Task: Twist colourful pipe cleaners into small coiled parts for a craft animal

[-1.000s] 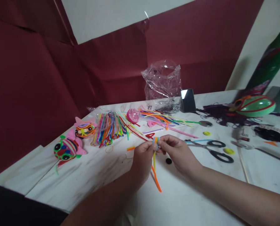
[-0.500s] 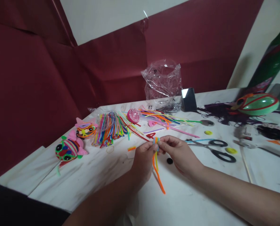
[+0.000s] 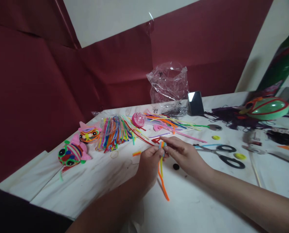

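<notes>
My left hand and my right hand meet over the middle of the white table. Both pinch a small bundle of coloured pipe cleaners, blue and yellow at the top. An orange pipe cleaner tail hangs from the bundle down to the table. A small black button lies on the table just under my right hand.
Behind the hands lie a pile of coloured pipe cleaners, a pink ball, two striped toy figures, a clear plastic bag and a phone. Scissors, yellow buttons and a green oval shell lie at the right.
My right hand's fingers have moved up over the top of the bundle. The orange tail has swung slightly. The hands stay in the same place.
</notes>
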Available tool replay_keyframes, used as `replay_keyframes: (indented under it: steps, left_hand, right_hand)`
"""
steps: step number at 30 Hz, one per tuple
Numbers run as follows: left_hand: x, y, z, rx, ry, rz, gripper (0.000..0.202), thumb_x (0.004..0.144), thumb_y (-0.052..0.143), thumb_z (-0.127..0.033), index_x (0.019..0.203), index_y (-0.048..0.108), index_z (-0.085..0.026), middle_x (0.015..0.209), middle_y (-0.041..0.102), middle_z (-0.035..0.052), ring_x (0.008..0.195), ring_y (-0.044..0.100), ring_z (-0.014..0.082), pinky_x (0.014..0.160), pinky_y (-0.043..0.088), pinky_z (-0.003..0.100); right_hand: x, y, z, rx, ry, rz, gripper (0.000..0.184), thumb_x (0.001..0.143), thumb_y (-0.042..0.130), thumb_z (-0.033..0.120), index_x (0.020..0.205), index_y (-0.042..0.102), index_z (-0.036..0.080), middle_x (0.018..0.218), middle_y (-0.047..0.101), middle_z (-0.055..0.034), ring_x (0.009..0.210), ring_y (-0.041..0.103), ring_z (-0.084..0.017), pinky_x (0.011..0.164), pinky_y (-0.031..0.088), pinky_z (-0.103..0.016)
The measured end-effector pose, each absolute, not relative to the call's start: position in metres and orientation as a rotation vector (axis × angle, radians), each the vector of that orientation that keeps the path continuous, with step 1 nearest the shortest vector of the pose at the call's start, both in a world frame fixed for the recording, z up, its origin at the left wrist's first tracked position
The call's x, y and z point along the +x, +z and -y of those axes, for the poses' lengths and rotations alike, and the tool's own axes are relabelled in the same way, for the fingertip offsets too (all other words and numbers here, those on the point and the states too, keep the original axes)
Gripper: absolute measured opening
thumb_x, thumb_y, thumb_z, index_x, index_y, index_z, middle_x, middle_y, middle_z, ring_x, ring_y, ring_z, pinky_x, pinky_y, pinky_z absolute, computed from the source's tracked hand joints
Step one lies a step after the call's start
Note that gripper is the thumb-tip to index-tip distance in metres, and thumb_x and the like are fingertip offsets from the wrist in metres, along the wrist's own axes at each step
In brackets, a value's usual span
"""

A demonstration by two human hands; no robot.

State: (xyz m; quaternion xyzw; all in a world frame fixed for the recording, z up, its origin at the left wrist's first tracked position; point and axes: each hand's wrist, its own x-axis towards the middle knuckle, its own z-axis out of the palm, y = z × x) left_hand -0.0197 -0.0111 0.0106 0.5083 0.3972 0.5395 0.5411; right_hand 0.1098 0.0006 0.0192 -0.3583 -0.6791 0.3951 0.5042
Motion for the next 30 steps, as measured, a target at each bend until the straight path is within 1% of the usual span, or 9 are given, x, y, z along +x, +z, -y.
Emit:
replay_keyframes:
  steps: [2,7,9,13,16,21,22,26,30]
  left_hand:
    - [-0.0195,0.0101,0.0111,1.191,1.277,-0.905,0.018,0.070,0.053,-0.027,0.058,0.053,-0.015,0.057,0.049,-0.0017,0.057,0.042,0.0100,0.061,0.033,0.024]
    - [-0.0181,0.0089,0.0117,1.150,1.275,-0.894,0.019,0.070,0.054,-0.029,0.059,0.053,-0.014,0.059,0.049,-0.0009,0.058,0.041,0.0097,0.060,0.032,0.023]
    - [-0.0177,0.0087,0.0122,1.134,1.268,-0.880,0.020,0.070,0.055,-0.029,0.058,0.052,-0.014,0.058,0.049,-0.0009,0.057,0.041,0.0096,0.059,0.031,0.023]
    - [-0.0176,0.0090,0.0127,1.127,1.267,-0.870,0.021,0.071,0.055,-0.029,0.057,0.051,-0.014,0.058,0.047,-0.0006,0.058,0.041,0.0100,0.059,0.031,0.023]
    - [-0.0179,0.0100,0.0121,1.134,1.267,-0.894,0.021,0.070,0.055,-0.030,0.057,0.051,-0.014,0.058,0.047,-0.0004,0.058,0.041,0.0101,0.060,0.032,0.023]
    - [-0.0182,0.0122,0.0111,1.146,1.286,-0.883,0.023,0.069,0.055,-0.033,0.057,0.052,-0.014,0.059,0.048,0.0006,0.061,0.043,0.0115,0.062,0.033,0.023]
    - [-0.0181,0.0123,0.0110,1.139,1.289,-0.879,0.023,0.069,0.056,-0.033,0.057,0.052,-0.014,0.059,0.049,0.0005,0.060,0.043,0.0113,0.061,0.033,0.023]
    - [-0.0177,0.0122,0.0105,1.128,1.294,-0.878,0.022,0.068,0.056,-0.031,0.056,0.051,-0.014,0.057,0.048,-0.0007,0.057,0.041,0.0099,0.060,0.032,0.023]
    - [-0.0181,0.0129,0.0102,1.150,1.284,-0.904,0.022,0.068,0.056,-0.033,0.057,0.051,-0.015,0.057,0.048,-0.0006,0.056,0.041,0.0101,0.059,0.033,0.023]
  right_hand:
    - [0.1100,0.0194,0.0006,-0.851,0.885,1.704,0.032,0.080,0.051,0.031,0.110,0.059,0.024,0.089,0.056,-0.0038,0.066,0.057,-0.013,0.070,0.046,-0.031]
    - [0.1102,0.0152,-0.0017,-0.870,0.885,1.700,0.031,0.081,0.049,0.031,0.109,0.060,0.025,0.091,0.058,-0.0046,0.064,0.057,-0.013,0.071,0.047,-0.033]
    - [0.1102,0.0137,-0.0025,-0.871,0.905,1.690,0.031,0.081,0.050,0.031,0.109,0.060,0.026,0.088,0.059,-0.0041,0.064,0.057,-0.014,0.072,0.047,-0.034]
    - [0.1106,0.0122,-0.0018,-0.872,0.899,1.695,0.033,0.081,0.048,0.031,0.111,0.059,0.025,0.074,0.058,-0.0024,0.069,0.058,-0.016,0.073,0.046,-0.034]
    - [0.1105,0.0122,-0.0006,-0.881,0.872,1.719,0.033,0.082,0.047,0.030,0.112,0.059,0.025,0.071,0.058,-0.0021,0.069,0.057,-0.017,0.073,0.045,-0.034]
    - [0.1099,0.0121,0.0005,-0.878,0.895,1.706,0.046,0.082,0.046,0.030,0.127,0.044,0.022,0.068,0.059,-0.0009,0.064,0.056,-0.015,0.070,0.046,-0.033]
    - [0.1101,0.0119,0.0006,-0.875,0.886,1.713,0.045,0.082,0.046,0.030,0.127,0.045,0.022,0.070,0.059,-0.0012,0.065,0.056,-0.015,0.071,0.046,-0.033]
    - [0.1116,0.0117,0.0011,-0.871,0.821,1.766,0.036,0.083,0.044,0.030,0.116,0.055,0.022,0.073,0.061,-0.0023,0.071,0.057,-0.016,0.073,0.045,-0.033]
    - [0.1131,0.0156,-0.0013,-0.907,0.856,1.722,0.037,0.082,0.046,0.033,0.116,0.054,0.022,0.079,0.064,-0.0026,0.075,0.059,-0.017,0.075,0.046,-0.033]
